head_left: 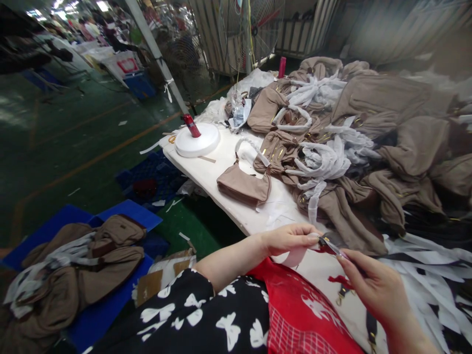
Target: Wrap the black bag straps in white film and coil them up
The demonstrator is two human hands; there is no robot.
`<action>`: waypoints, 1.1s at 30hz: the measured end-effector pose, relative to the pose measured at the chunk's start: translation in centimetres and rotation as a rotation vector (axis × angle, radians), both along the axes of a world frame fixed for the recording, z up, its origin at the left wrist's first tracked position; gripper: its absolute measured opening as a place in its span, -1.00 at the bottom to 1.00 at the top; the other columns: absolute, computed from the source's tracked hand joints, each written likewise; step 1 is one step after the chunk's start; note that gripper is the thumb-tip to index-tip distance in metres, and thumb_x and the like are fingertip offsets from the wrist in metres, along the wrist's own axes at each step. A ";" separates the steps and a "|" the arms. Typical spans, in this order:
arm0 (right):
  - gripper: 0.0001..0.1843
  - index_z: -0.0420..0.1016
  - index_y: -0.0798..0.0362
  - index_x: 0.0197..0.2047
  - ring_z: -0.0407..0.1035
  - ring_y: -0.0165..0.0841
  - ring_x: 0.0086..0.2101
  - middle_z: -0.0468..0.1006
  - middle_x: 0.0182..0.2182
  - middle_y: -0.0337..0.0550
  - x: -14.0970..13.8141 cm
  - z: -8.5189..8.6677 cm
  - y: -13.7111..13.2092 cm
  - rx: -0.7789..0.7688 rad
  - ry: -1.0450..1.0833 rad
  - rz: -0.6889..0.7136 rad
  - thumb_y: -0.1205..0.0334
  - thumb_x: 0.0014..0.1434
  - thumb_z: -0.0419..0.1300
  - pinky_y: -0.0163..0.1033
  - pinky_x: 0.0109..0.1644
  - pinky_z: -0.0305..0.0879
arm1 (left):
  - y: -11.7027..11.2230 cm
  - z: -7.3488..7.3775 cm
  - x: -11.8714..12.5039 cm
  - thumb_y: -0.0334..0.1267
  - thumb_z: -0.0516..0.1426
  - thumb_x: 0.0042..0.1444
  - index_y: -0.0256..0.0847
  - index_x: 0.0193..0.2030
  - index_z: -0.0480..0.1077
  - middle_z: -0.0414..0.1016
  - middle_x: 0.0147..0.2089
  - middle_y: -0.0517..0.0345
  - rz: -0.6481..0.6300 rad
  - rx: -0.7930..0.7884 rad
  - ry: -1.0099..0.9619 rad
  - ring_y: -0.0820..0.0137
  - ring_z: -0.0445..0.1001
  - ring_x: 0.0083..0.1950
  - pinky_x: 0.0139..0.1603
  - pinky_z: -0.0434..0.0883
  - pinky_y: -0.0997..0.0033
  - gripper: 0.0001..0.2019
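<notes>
My left hand is closed in a pinch on a small dark strap end with a gold-coloured metal fitting. My right hand grips a slim silvery tool, whose tip meets that fitting; its exact kind is hard to make out. Red material shows by the fingers of both hands. Below the right hand, a dark strap with a metal clasp hangs or lies over the white table. Another dark strap piece lies nearer to me. A small brown handbag with a wrapped handle rests beyond my left hand.
Brown bags with white-wrapped handles are heaped across the table's far and right side. White strips lie at the right. A round white base holds a slanted pole. More bags fill a blue crate on the left.
</notes>
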State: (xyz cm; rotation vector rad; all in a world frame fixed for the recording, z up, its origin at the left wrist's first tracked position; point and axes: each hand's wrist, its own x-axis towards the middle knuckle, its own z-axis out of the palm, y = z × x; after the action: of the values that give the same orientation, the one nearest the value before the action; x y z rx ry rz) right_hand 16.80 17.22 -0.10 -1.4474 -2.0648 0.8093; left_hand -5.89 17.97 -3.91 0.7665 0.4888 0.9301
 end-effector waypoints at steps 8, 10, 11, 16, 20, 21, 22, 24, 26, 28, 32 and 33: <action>-0.51 0.64 0.00 -0.15 0.60 -0.19 -0.28 0.71 -0.27 -0.11 1.9 -3.2 2.9 0.064 -0.026 -0.173 -0.23 0.23 0.13 -0.29 -0.32 0.46 | 0.3 -2.2 -1.1 0.29 0.22 0.11 -0.19 -0.27 0.36 0.49 -0.34 0.15 -0.136 0.098 0.211 0.37 0.52 -0.26 -0.09 0.41 0.34 -0.49; -0.47 0.63 -0.02 -0.17 0.61 -0.15 -0.29 0.70 -0.31 -0.14 1.5 -4.9 5.0 -0.023 -0.106 -0.126 -0.30 0.19 0.14 -0.25 -0.35 0.44 | 0.1 -3.4 -2.5 0.13 0.14 0.27 -0.16 -0.32 0.33 0.44 -0.47 0.22 -0.285 0.164 0.539 0.40 0.46 -0.44 -0.29 0.38 0.38 -0.62; -0.46 0.63 -0.03 -0.19 0.60 -0.13 -0.31 0.70 -0.35 -0.15 0.9 -5.8 6.1 -0.086 -0.154 -0.066 -0.33 0.17 0.14 -0.24 -0.36 0.43 | -0.1 -4.0 -3.3 0.01 0.12 0.31 -0.15 -0.35 0.33 0.41 -0.52 0.25 -0.345 0.206 0.732 0.42 0.40 -0.51 -0.37 0.33 0.40 -0.69; -0.50 0.57 0.00 -0.34 0.55 -0.15 -0.40 0.65 -0.45 -0.08 -8.1 -9.1 10.4 -0.246 -0.214 0.375 -0.25 0.15 0.07 -0.19 -0.34 0.38 | -2.4 -5.0 -8.3 -0.16 0.15 0.28 -0.17 -0.37 0.36 0.38 -0.52 0.30 -0.429 0.272 1.097 0.47 0.33 -0.51 -0.41 0.24 0.47 -0.79; -0.62 0.47 0.01 -0.50 0.44 -0.16 -0.49 0.56 -0.56 -0.06 -20.4 -8.8 13.6 -0.200 -0.227 0.605 -0.08 0.15 0.10 -0.16 -0.37 0.27 | -4.0 -5.2 -11.2 -0.13 0.10 0.33 -0.19 -0.31 0.38 0.44 -0.47 0.29 -0.401 0.094 1.021 0.47 0.43 -0.45 -0.36 0.32 0.50 -0.77; -0.63 0.46 0.02 -0.52 0.44 -0.16 -0.48 0.54 -0.57 -0.06 -23.7 -8.5 14.7 -0.184 -0.213 0.622 -0.05 0.15 0.12 -0.15 -0.35 0.27 | -4.2 -5.4 -11.6 -0.12 0.09 0.33 -0.19 -0.31 0.38 0.44 -0.47 0.29 -0.386 0.062 1.005 0.48 0.43 -0.46 -0.36 0.33 0.51 -0.77; -0.64 0.47 0.03 -0.50 0.46 -0.14 -0.45 0.54 -0.56 -0.05 -27.0 -8.2 15.8 -0.167 -0.192 0.623 -0.03 0.16 0.13 -0.14 -0.32 0.29 | -4.3 -5.6 -11.9 -0.11 0.09 0.33 -0.18 -0.31 0.38 0.44 -0.48 0.30 -0.372 0.044 0.996 0.48 0.44 -0.46 -0.36 0.34 0.51 -0.76; -0.65 0.54 0.11 -0.30 0.52 -0.07 -0.31 0.61 -0.40 0.05 -33.0 -7.3 18.1 -0.127 -0.121 0.585 -0.01 0.21 0.12 -0.09 -0.19 0.36 | -4.3 -6.0 -12.4 -0.14 0.10 0.32 -0.18 -0.33 0.39 0.43 -0.50 0.32 -0.350 0.042 1.004 0.48 0.44 -0.46 -0.36 0.33 0.52 -0.77; -0.51 0.48 0.19 0.05 0.51 -0.01 -0.07 0.61 -0.09 0.22 -37.6 -6.5 19.5 -0.093 -0.025 0.542 -0.01 0.23 0.12 -0.02 -0.01 0.38 | -4.1 -6.5 -12.6 -0.16 0.12 0.30 -0.17 -0.35 0.38 0.43 -0.53 0.33 -0.350 0.052 1.021 0.47 0.45 -0.47 -0.36 0.33 0.52 -0.79; -0.38 0.35 0.19 0.22 0.43 -0.02 0.09 0.51 0.12 0.28 -39.8 -5.9 19.5 -0.089 0.067 0.540 -0.02 0.22 0.15 0.03 0.12 0.34 | -3.8 -6.9 -12.9 -0.16 0.14 0.28 -0.16 -0.35 0.38 0.44 -0.54 0.33 -0.355 0.054 1.028 0.46 0.45 -0.47 -0.36 0.33 0.52 -0.80; -0.51 0.55 0.07 -0.09 0.52 -0.21 -0.26 0.66 -0.25 0.01 -35.1 -5.9 15.2 -0.340 0.192 0.702 -0.19 0.23 0.14 -0.12 -0.09 0.43 | -3.0 -7.2 -13.5 -0.10 0.14 0.29 -0.16 -0.34 0.37 0.44 -0.54 0.33 -0.373 0.061 1.034 0.45 0.44 -0.48 -0.35 0.32 0.50 -0.78; -0.48 0.56 0.07 -0.22 0.45 -0.28 -0.42 0.61 -0.43 -0.07 -32.3 -6.3 13.6 -0.561 0.253 0.766 -0.26 0.23 0.14 -0.19 -0.25 0.40 | -2.8 -7.1 -13.7 -0.11 0.14 0.29 -0.16 -0.33 0.37 0.43 -0.54 0.33 -0.368 0.060 1.034 0.46 0.42 -0.49 -0.35 0.32 0.49 -0.78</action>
State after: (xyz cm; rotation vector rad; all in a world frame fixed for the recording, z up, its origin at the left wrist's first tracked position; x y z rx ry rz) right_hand -15.52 30.79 -6.43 -0.6648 -2.2832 1.8791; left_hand -19.54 15.21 -11.05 1.3255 1.1683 0.1399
